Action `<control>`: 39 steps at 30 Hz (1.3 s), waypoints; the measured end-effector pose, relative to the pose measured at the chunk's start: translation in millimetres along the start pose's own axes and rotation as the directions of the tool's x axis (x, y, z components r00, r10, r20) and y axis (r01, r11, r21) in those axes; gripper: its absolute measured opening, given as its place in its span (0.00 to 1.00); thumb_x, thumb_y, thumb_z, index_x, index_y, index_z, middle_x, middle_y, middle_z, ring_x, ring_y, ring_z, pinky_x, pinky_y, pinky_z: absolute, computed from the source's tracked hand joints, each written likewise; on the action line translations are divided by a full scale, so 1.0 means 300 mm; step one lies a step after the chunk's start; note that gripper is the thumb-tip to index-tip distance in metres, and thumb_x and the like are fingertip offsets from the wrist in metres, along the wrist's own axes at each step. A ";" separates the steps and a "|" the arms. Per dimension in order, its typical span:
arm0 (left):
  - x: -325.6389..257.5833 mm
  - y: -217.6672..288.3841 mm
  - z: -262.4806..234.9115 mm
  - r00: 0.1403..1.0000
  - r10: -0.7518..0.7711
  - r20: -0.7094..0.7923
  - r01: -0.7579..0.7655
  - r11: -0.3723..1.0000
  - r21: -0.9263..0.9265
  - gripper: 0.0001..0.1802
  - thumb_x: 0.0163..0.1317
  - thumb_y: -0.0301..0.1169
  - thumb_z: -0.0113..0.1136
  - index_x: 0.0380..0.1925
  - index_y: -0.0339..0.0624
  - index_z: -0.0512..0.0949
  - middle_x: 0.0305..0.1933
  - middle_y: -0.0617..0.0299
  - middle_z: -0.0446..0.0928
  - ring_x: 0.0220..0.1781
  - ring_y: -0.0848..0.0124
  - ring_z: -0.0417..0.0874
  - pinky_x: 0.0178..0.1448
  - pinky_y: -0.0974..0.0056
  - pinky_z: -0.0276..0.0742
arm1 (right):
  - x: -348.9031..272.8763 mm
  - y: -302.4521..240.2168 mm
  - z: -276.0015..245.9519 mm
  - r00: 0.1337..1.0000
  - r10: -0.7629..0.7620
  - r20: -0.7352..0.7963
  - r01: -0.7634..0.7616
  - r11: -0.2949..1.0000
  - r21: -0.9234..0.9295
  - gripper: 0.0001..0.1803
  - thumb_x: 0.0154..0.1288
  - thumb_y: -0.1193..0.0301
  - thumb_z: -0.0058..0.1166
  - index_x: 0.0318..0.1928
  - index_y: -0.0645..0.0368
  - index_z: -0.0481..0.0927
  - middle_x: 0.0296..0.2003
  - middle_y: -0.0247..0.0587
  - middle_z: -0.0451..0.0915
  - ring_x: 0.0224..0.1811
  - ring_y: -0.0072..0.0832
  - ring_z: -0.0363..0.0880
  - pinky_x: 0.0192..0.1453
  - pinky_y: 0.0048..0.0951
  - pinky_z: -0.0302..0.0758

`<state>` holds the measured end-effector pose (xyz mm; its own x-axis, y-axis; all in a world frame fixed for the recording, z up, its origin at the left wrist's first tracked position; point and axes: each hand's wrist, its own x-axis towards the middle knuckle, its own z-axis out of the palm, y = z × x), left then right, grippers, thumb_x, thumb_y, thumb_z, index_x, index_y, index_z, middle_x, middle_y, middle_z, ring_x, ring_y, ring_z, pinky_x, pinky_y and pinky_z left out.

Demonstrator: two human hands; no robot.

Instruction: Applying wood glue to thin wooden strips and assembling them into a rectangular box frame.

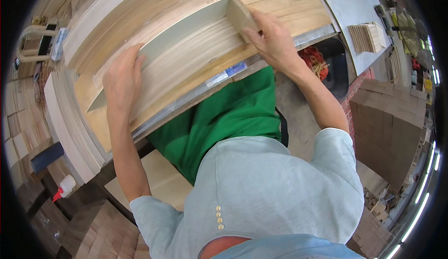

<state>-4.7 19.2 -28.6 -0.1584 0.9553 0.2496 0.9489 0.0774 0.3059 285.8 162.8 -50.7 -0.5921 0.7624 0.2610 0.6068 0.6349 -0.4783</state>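
A long, shallow wooden box (196,49) lies slantwise on the wooden worktop in front of me. Along its far side stands a thin pale panel (186,28), which meets a short wooden end board (239,17) at the right. My left hand (123,77) is closed around the left part of the panel, fingers over its top edge. At the other end, my right hand (270,37) grips the end board between thumb and fingers. The box's near left corner is hidden behind my left hand and forearm.
Long wooden strips (72,123) are stacked at the left, near a glue bottle (65,186) with a red tip. A black bin (338,67) with red and tan bits stands right of the worktop. Small boards (366,37) sit on a grey table; a large carton-like stack (387,128) is at right.
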 end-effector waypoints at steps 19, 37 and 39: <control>-0.073 0.072 -0.119 0.995 -0.069 -0.072 0.071 0.997 0.018 0.33 0.52 0.29 0.69 0.60 0.40 0.71 0.60 0.48 0.73 0.61 0.51 0.72 0.65 0.54 0.66 | 0.323 0.691 -0.135 0.896 0.440 -0.054 -0.431 0.837 -0.337 0.55 0.44 0.44 0.68 0.66 0.67 0.64 0.57 0.65 0.72 0.61 0.52 0.71 0.65 0.41 0.68; -0.212 0.320 0.028 0.870 -0.108 -0.481 -0.059 0.946 -0.319 0.31 0.56 0.23 0.65 0.61 0.30 0.68 0.52 0.47 0.74 0.52 0.55 0.75 0.57 0.57 0.71 | -0.089 -0.273 -0.046 0.945 -0.178 0.274 -0.091 0.661 0.745 0.40 0.56 0.71 0.65 0.68 0.61 0.63 0.65 0.44 0.68 0.66 0.33 0.67 0.67 0.35 0.66; -0.324 0.200 -0.060 0.808 -0.190 -0.557 0.085 0.974 -0.209 0.26 0.59 0.21 0.61 0.58 0.28 0.69 0.52 0.50 0.74 0.52 0.60 0.77 0.56 0.59 0.73 | -0.032 -0.230 -0.062 0.993 -0.119 0.027 0.079 0.798 0.598 0.27 0.62 0.74 0.58 0.62 0.60 0.72 0.57 0.42 0.76 0.58 0.30 0.73 0.59 0.30 0.71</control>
<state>62.6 -74.1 -17.9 -0.4605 0.5984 0.6556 0.8539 0.0970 0.5112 259.4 114.1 -4.6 -0.6739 0.6780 0.2936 0.1199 0.4924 -0.8621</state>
